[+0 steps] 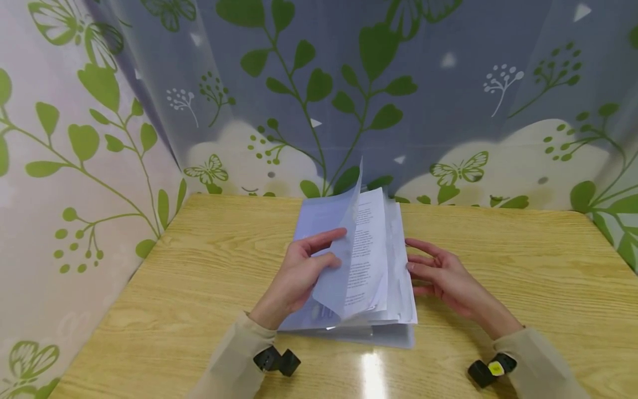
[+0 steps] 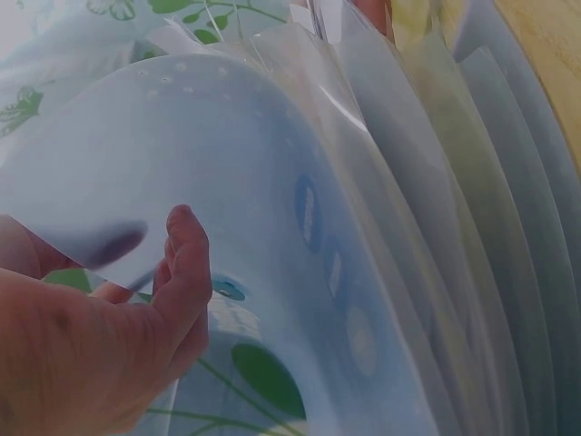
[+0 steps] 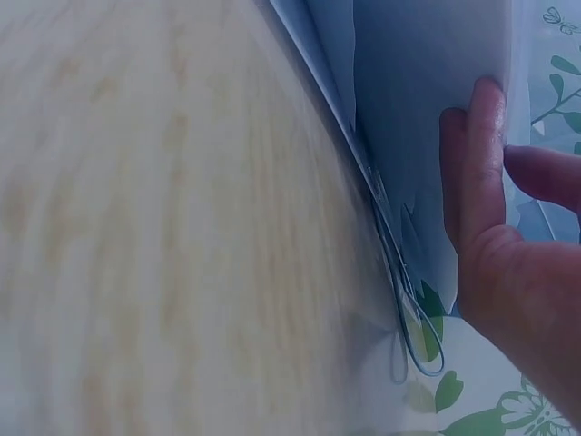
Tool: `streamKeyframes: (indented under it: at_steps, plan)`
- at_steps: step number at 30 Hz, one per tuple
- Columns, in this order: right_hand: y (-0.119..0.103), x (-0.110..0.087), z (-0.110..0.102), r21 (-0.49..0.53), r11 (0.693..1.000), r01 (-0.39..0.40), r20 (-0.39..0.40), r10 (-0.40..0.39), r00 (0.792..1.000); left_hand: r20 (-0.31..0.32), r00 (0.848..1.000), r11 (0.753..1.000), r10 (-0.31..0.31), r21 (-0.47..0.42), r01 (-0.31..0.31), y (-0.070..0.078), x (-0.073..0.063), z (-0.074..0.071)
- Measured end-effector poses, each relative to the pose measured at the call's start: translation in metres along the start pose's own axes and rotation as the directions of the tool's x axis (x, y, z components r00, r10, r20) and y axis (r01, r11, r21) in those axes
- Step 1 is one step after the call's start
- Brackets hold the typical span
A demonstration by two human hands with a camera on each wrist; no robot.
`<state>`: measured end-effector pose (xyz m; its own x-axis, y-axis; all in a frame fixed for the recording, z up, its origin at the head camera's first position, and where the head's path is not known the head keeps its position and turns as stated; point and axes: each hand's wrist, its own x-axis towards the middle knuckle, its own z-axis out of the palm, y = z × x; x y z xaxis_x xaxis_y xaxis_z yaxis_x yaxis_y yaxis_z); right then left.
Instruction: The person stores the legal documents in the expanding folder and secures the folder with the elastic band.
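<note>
A translucent blue document folder (image 1: 324, 213) with clear pockets of printed sheets (image 1: 371, 238) lies opened on the table. My left hand (image 1: 304, 269) pinches its raised, curved front leaf (image 2: 245, 154), thumb on one face and fingers on the other. At the right edge of the pockets, my right hand (image 1: 448, 280) holds several page edges between thumb and fingers. Seen from the right wrist, that hand (image 3: 508, 209) has its fingers along a pale page (image 3: 427, 82) and its thumb at the edge. In the left wrist view, several pockets (image 2: 408, 182) fan out behind the leaf.
The folder rests on a wood-grain table (image 1: 498, 244). Behind the table hangs a blue-grey curtain (image 1: 448, 83) printed with leaves and butterflies, and a pale patterned sheet (image 1: 40, 194) stands at the left. Small black devices (image 1: 276, 361) are strapped on both wrists.
</note>
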<state>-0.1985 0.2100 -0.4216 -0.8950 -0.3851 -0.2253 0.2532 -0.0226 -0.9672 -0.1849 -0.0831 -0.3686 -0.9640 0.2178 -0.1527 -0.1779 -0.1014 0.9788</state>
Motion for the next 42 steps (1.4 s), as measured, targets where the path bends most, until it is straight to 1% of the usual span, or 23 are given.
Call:
streamKeyframes:
  at_steps: [8, 20, 24, 32, 38, 42]
  plan:
    - [-0.001, 0.005, 0.002, 0.014, 1.0, -0.02, 0.011, 0.019, 1.0, 0.001, 1.0, 1.0, 0.002, -0.014, -0.002, 0.001, 0.0, 0.0]
    - [-0.005, 0.012, 0.006, 0.007, 0.999, -0.046, 0.001, 0.046, 0.999, -0.006, 1.0, 1.0, 0.025, -0.006, -0.025, 0.0, 0.0, 0.0]
    - [-0.006, 0.014, 0.007, 0.009, 0.999, -0.053, 0.01, 0.053, 0.999, -0.008, 1.0, 1.0, 0.024, -0.008, -0.024, 0.0, 0.0, 0.0]
    - [-0.007, 0.014, 0.009, 0.022, 0.999, -0.042, 0.04, 0.041, 0.998, -0.002, 0.999, 0.999, 0.032, -0.006, -0.032, -0.001, 0.001, 0.002]
    - [-0.007, 0.016, 0.01, -0.001, 0.999, -0.053, 0.054, 0.053, 0.997, 0.023, 1.0, 1.0, 0.018, -0.009, -0.018, -0.001, 0.001, 0.001]
    - [-0.008, 0.016, 0.01, -0.022, 0.998, -0.056, 0.071, 0.057, 0.996, 0.023, 1.0, 1.0, 0.016, -0.004, -0.015, -0.003, 0.001, 0.002]
